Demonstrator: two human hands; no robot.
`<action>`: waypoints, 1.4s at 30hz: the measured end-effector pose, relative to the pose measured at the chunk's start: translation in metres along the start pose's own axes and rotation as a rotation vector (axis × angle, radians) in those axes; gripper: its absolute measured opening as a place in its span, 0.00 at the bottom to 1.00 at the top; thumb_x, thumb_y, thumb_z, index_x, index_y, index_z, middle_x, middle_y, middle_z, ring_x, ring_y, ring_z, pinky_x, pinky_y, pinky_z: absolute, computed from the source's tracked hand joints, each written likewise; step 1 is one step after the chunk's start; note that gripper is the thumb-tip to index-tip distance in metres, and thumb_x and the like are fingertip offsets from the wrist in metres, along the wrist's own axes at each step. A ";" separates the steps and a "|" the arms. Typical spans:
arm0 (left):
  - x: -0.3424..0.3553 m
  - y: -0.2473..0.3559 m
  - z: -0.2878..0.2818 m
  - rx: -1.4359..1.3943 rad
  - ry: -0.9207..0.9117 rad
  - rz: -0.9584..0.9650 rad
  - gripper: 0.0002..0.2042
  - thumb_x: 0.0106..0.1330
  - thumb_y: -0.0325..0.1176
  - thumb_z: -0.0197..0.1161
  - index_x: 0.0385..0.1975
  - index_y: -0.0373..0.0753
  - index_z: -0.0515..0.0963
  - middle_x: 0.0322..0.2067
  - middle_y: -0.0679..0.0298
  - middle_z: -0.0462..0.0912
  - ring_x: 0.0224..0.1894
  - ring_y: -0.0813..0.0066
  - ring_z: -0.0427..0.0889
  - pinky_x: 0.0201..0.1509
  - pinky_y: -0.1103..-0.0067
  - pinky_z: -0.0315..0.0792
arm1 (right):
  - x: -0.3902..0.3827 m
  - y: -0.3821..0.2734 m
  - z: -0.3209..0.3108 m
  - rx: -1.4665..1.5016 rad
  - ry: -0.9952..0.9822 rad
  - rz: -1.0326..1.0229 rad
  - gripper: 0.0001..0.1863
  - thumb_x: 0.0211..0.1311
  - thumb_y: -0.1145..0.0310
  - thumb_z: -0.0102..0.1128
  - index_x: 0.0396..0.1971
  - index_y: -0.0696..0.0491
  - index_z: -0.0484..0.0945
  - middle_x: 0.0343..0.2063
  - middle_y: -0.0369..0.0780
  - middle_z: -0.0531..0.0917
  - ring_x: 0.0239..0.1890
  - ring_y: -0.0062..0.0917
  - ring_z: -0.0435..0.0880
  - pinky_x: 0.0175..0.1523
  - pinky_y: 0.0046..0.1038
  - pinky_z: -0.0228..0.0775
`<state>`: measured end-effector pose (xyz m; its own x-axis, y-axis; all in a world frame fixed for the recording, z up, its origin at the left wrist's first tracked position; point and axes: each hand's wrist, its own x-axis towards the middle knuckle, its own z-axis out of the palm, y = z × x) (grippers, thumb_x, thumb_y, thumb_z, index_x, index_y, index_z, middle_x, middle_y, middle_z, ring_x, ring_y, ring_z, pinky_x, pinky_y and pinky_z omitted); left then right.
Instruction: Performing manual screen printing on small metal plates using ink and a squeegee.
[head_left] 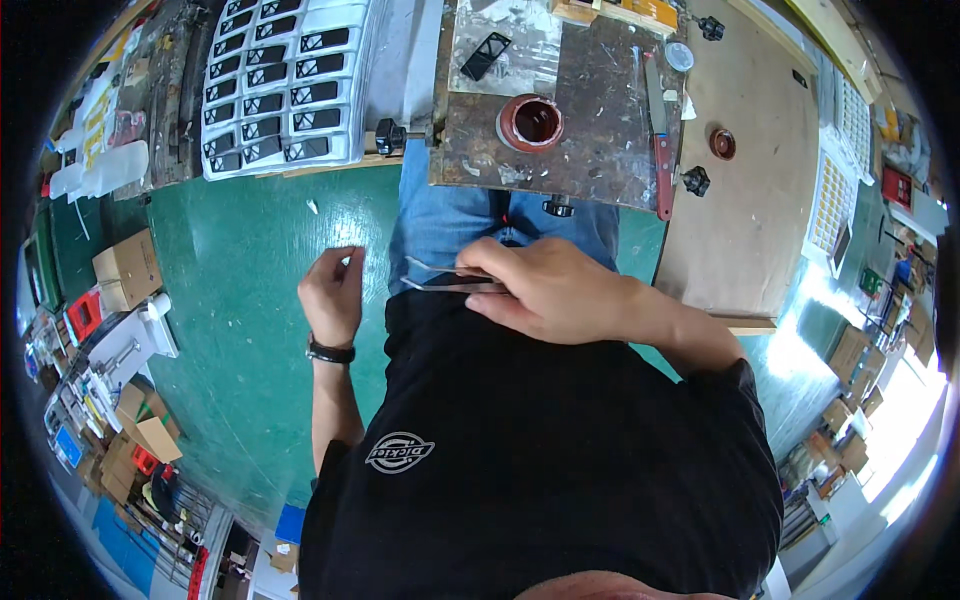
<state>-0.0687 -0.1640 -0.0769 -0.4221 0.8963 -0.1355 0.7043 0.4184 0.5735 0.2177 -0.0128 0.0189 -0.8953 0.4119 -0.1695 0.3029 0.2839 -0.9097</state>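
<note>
My right hand (555, 290) holds a pair of metal tweezers (440, 288) low in front of my black shirt. The tweezers' bent tips point left and stand apart, with nothing visible between them. Out to the left, over the green floor, my left hand (332, 295) is closed with thumb and fingers together. Whatever it may hold is hidden or too small to make out. Ahead of my lap, an open reddish-brown jar (507, 128) of dark liquid stands on the stained workboard (600, 120). A small black rectangular part (486, 56) lies on a pale sheet (540, 70) behind it.
At the far left, a white tray (355, 110) carries rows of black parts. A red-handled knife (662, 170) lies along the board's right edge. Black clamp knobs (390, 136) jut from the bench. To the right, a small brown pot (722, 144) rests on a wooden panel (735, 230).
</note>
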 end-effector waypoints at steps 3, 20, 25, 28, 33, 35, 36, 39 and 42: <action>0.023 0.060 0.004 -0.194 0.062 0.174 0.11 0.58 0.24 0.78 0.40 0.35 0.87 0.29 0.62 0.86 0.26 0.70 0.80 0.34 0.76 0.76 | -0.016 0.003 -0.013 -0.010 0.057 -0.083 0.18 0.71 0.72 0.62 0.56 0.59 0.73 0.32 0.40 0.82 0.25 0.33 0.78 0.33 0.32 0.70; 0.118 0.163 0.015 -0.417 -0.160 0.835 0.26 0.50 0.21 0.75 0.53 0.35 0.79 0.56 0.55 0.82 0.52 0.63 0.83 0.58 0.69 0.77 | -0.055 0.022 -0.009 0.492 0.521 -0.036 0.16 0.70 0.77 0.62 0.56 0.61 0.78 0.29 0.35 0.78 0.25 0.18 0.71 0.31 0.22 0.64; 0.063 0.111 0.015 -1.052 0.051 0.569 0.23 0.50 0.23 0.77 0.46 0.36 0.76 0.53 0.55 0.80 0.49 0.63 0.82 0.54 0.71 0.77 | -0.023 0.006 -0.022 0.321 0.279 -0.025 0.16 0.69 0.74 0.66 0.54 0.61 0.77 0.29 0.34 0.78 0.24 0.16 0.71 0.30 0.19 0.63; 0.037 0.067 0.013 -0.965 0.330 0.368 0.25 0.48 0.17 0.76 0.46 0.39 0.73 0.49 0.56 0.80 0.42 0.65 0.83 0.52 0.72 0.79 | 0.012 -0.002 -0.006 0.478 0.150 0.040 0.13 0.72 0.72 0.64 0.51 0.60 0.78 0.28 0.34 0.78 0.24 0.15 0.71 0.30 0.19 0.63; 0.012 0.024 -0.006 -0.567 0.549 0.100 0.26 0.49 0.17 0.77 0.46 0.40 0.72 0.46 0.58 0.79 0.38 0.68 0.82 0.51 0.73 0.79 | 0.070 -0.024 0.029 0.649 -0.072 0.205 0.09 0.77 0.68 0.60 0.47 0.58 0.78 0.28 0.33 0.78 0.23 0.14 0.71 0.29 0.18 0.63; 0.002 0.012 -0.013 -0.454 0.591 0.010 0.26 0.49 0.17 0.78 0.46 0.39 0.72 0.46 0.59 0.79 0.38 0.69 0.81 0.50 0.73 0.79 | 0.087 -0.029 0.044 0.663 -0.142 0.247 0.09 0.78 0.67 0.60 0.46 0.58 0.78 0.27 0.33 0.78 0.23 0.13 0.71 0.29 0.17 0.63; -0.001 0.009 -0.018 -0.401 0.607 0.021 0.26 0.49 0.17 0.78 0.46 0.39 0.72 0.45 0.59 0.79 0.38 0.69 0.82 0.50 0.74 0.79 | 0.096 -0.030 0.052 0.651 -0.150 0.228 0.09 0.79 0.66 0.57 0.46 0.57 0.78 0.28 0.33 0.78 0.22 0.13 0.71 0.28 0.17 0.62; -0.010 0.003 -0.028 -0.256 0.639 0.049 0.25 0.51 0.18 0.78 0.46 0.39 0.73 0.43 0.60 0.81 0.39 0.71 0.83 0.49 0.76 0.79 | 0.116 -0.028 0.073 0.607 -0.165 0.183 0.13 0.82 0.62 0.51 0.48 0.56 0.78 0.28 0.33 0.77 0.21 0.14 0.70 0.27 0.16 0.58; -0.014 -0.014 -0.015 -0.434 0.698 -0.026 0.23 0.50 0.21 0.79 0.44 0.38 0.74 0.43 0.60 0.80 0.40 0.69 0.81 0.49 0.75 0.77 | 0.131 -0.025 0.088 0.669 -0.221 0.282 0.14 0.82 0.60 0.51 0.49 0.56 0.77 0.28 0.33 0.77 0.21 0.13 0.70 0.26 0.16 0.57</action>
<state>-0.0813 -0.1844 -0.0712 -0.7942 0.5295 0.2983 0.4661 0.2159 0.8580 0.0642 -0.0422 -0.0134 -0.8790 0.1884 -0.4380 0.3304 -0.4215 -0.8445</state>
